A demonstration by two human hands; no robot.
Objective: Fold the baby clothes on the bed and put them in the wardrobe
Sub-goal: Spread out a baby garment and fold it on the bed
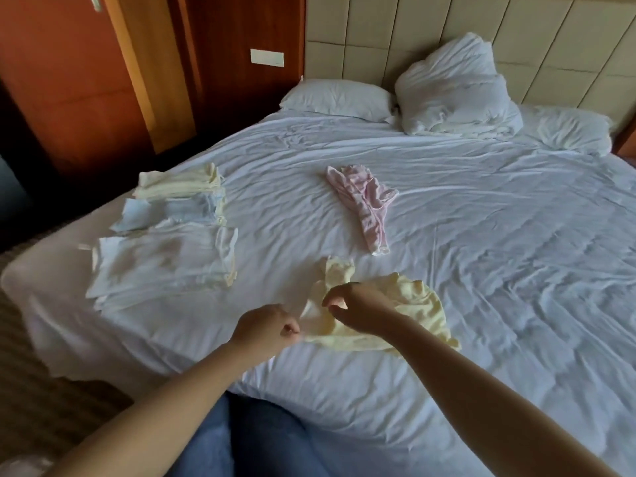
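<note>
A bedroom is shown, with a bed covered by a creased white sheet filling most of the view. At far left a reddish wooden wardrobe is seen beside the bed, with a white switch plate mounted on the wood panel next to it. A padded beige headboard is seen behind the bed.

On the left part of the bed, three folded piles are laid in a row, touching one another: a pale yellow pile farthest, a light blue pile in the middle, and a white pile nearest.

At the bottom edge, blue jeans are visible between the forearms. The left grip is closed narrowly, with a left edge of the yellow garment pinched between curled fingers. The right grip is likewise narrow, its fingers curled down onto a fold of the same garment near its upper left part. The yellow garment is spread unfolded on the near centre of the bed, partly under the right wrist.

Beyond it, well apart from the piles, a pink garment is left crumpled at the bed's centre.

At the head of the bed a flat pillow is placed, and just beside it on the right a bunched white quilt is heaped.
</note>
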